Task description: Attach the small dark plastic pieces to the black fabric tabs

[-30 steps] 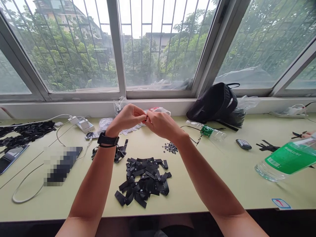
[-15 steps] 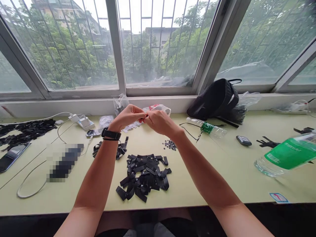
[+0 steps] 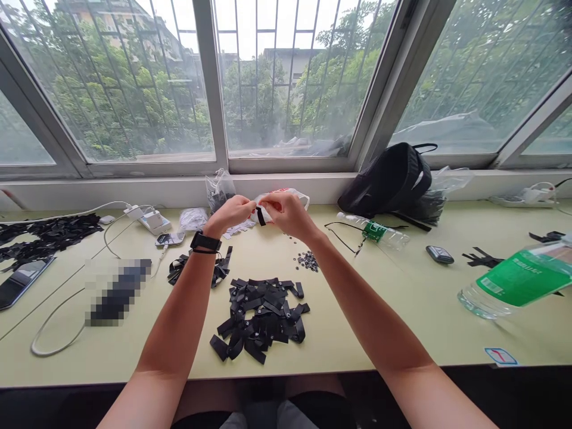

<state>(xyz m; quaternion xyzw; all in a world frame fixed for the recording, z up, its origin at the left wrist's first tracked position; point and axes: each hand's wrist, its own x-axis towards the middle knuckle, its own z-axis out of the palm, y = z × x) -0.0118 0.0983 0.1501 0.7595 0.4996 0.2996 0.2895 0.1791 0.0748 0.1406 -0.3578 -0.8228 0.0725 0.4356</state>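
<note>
One strip hangs around mid-frame: the left hand looks to have thumb and finger pinched on its top end, and the right hand curls in just beside it — can't tell if those fingers grip it too. Probably held up off the table so both thumbs can get at it. The pile at lower centre and loose bits above it are likely set close for easy reach. Clear bag left of centre has something dark inside; the white bag behind the hands hides its contents — and the bottle at lower right is see-through, liquid level hard to make out.
</note>
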